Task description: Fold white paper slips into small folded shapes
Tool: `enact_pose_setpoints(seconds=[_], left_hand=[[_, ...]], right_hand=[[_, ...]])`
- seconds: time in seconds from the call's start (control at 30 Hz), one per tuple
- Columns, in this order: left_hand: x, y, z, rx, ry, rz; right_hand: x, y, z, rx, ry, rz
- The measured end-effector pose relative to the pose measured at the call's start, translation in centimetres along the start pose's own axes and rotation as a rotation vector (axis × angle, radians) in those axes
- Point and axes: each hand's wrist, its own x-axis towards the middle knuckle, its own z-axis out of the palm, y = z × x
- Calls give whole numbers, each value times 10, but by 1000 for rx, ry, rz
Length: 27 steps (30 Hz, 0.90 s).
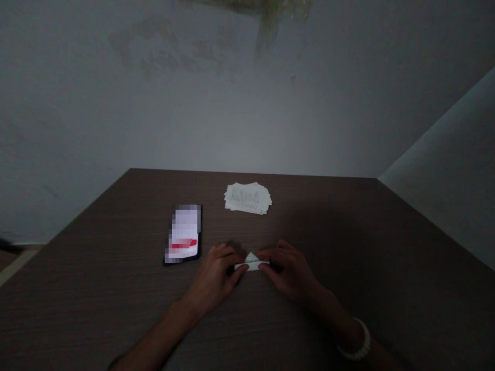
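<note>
A small piece of folded white paper (pixel 251 264) lies on the dark wood-grain table (pixel 309 309), with a pointed fold rising at its middle. My left hand (pixel 216 273) pinches its left end, and my right hand (pixel 288 270) pinches its right end. My fingers hide parts of both ends. A white beaded bracelet (pixel 358 342) circles my right wrist. Beyond my hands lies a loose stack of printed paper sheets (pixel 247 198), apart from both hands.
A smartphone (pixel 182 234) in a black case lies to the left of my left hand, its lit screen blurred out. The table's far edge meets a grey wall (pixel 247 103), and a paler wall (pixel 444 165) rises at the right.
</note>
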Motion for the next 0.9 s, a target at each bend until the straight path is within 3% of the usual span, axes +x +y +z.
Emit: enact_pose_setpoints(seconds=[0.23,0.53,0.9], left_hand=[[2,-2,1,-13,-5,-26],[3,0,4,19,24,-26],[2,-1,7,51,37,-34]], right_hand=[[-2,3,1,24,-42,10],[2,-6,1,-100,-75,38],[0,-11,5,-86,-9,104]])
